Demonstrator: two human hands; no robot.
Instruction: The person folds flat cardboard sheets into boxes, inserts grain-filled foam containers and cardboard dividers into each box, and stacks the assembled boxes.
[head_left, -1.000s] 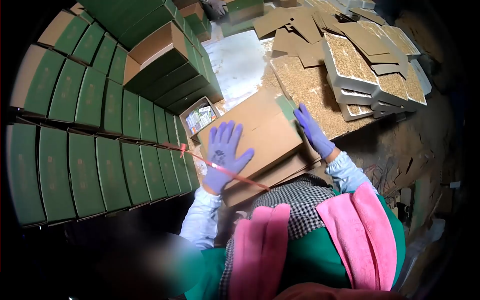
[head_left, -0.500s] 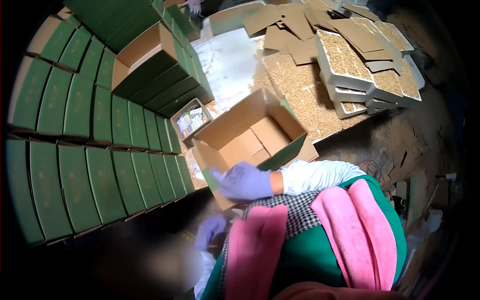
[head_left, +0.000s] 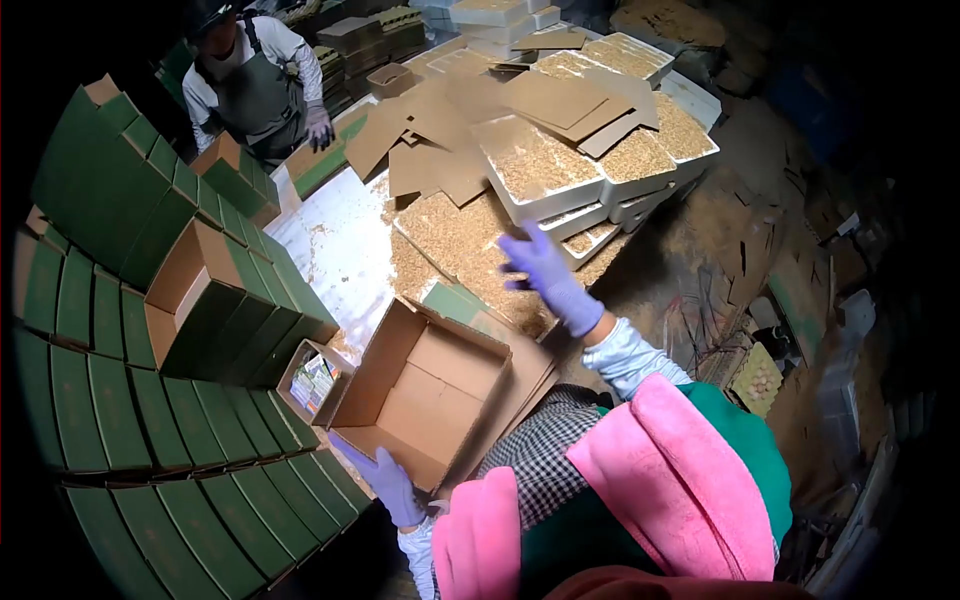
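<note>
An open cardboard box (head_left: 430,385) with a bare brown inside stands in front of me, tilted in view. My left hand (head_left: 388,487), in a purple glove, grips its near left edge, fingers along the outer wall. My right hand (head_left: 552,280), gloved alike, is raised beyond the box with its fingers spread and nothing in them. It is closest to a stack of white foam trays (head_left: 545,205) filled with wood-shaving-like material. Under and beside the box lie flat cardboard pieces (head_left: 520,385).
Green boxes (head_left: 130,410) are stacked in rows at left. A small carton (head_left: 312,380) holds printed cards or packets. Loose cardboard sheets (head_left: 440,120) lie over shavings on the white table (head_left: 325,235). A co-worker (head_left: 255,85) stands across the table. An egg tray (head_left: 758,380) sits at right.
My right hand has left the box's near side and swung out toward the foam trays. My left hand has come up onto the box edge. The view has shifted, bringing the co-worker in.
</note>
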